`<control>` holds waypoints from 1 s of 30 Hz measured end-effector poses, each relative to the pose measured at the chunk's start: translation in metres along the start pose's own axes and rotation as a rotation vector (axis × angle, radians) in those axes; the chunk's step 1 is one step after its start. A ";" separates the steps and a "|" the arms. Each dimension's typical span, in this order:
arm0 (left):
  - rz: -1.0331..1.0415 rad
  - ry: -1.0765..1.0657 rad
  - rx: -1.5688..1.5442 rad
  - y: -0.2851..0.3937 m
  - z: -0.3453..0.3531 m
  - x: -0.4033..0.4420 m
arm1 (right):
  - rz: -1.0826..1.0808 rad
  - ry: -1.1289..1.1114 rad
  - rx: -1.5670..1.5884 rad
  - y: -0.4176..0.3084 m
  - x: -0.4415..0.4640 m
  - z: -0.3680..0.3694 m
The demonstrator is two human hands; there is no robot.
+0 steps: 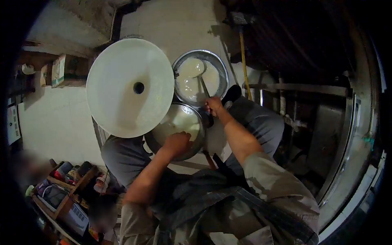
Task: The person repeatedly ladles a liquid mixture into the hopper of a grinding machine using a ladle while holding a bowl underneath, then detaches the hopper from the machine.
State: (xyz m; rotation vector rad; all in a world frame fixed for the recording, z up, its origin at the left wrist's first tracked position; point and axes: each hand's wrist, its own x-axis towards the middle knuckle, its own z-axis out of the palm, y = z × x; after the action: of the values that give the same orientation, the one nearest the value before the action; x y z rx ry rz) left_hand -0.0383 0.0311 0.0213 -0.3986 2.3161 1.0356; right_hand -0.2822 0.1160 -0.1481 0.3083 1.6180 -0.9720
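Note:
My right hand point(213, 106) is closed round the handle of a ladle point(203, 85). The ladle's head rests in thick, whitish batter point(211, 77) inside a steel bowl point(223, 69) between my feet. Closer to me stands a second metal pot point(197, 152) with pale contents that I cannot name. Over this pot, my left hand point(177, 143) has its fingers curled inward; whatever they hold, if anything, is hidden. To the left, a wide white round basin point(116, 81) with a dark hole in its middle partly overlaps the nearer pot.
Pale floor tiles point(57, 118) lie around the vessels. A wooden crate point(61, 208) of mixed goods stands at lower left, and a cardboard box point(67, 71) at upper left. On the right are a yellow pole point(244, 57) and a metal-framed rack point(302, 88).

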 end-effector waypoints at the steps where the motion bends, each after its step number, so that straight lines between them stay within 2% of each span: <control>1: -0.007 -0.010 -0.008 -0.001 -0.001 0.000 | 0.119 -0.096 0.107 0.000 -0.002 0.000; 5: -0.086 0.006 -0.081 -0.007 0.003 0.002 | 0.144 -0.199 0.281 0.013 -0.016 0.000; 7: -0.060 0.054 -0.073 -0.022 0.019 0.007 | 0.141 -0.349 0.394 0.024 -0.029 -0.003; 9: -0.028 0.107 -0.065 -0.028 0.025 0.009 | 0.124 -0.384 0.403 0.031 -0.042 -0.005; 10: -0.059 0.066 -0.084 -0.027 0.022 0.010 | 0.118 -0.419 0.419 0.035 -0.049 -0.006; 14: -0.074 -0.015 -0.032 -0.034 0.018 0.017 | 0.043 -0.383 0.396 0.032 -0.102 -0.007; 20: -0.034 0.040 -0.044 -0.054 0.030 0.030 | -0.055 -0.411 0.294 0.019 -0.170 -0.023; 23: -0.127 -0.016 0.034 -0.022 -0.005 0.002 | -0.095 -0.313 0.208 -0.004 -0.235 -0.024; 26: -0.104 0.067 0.050 -0.056 0.022 0.021 | -0.133 -0.313 0.180 -0.013 -0.270 -0.036; 28: -0.063 0.127 0.025 -0.056 0.026 0.018 | -0.133 -0.294 0.116 -0.022 -0.296 -0.045; 30: -0.159 0.103 -0.021 -0.050 0.016 0.008 | -0.160 -0.317 0.113 -0.030 -0.326 -0.048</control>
State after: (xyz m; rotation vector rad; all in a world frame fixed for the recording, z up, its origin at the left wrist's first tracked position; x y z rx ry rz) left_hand -0.0148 0.0104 -0.0214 -0.6480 2.3216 0.9833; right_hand -0.2374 0.2292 0.1601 0.0942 1.3154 -1.1738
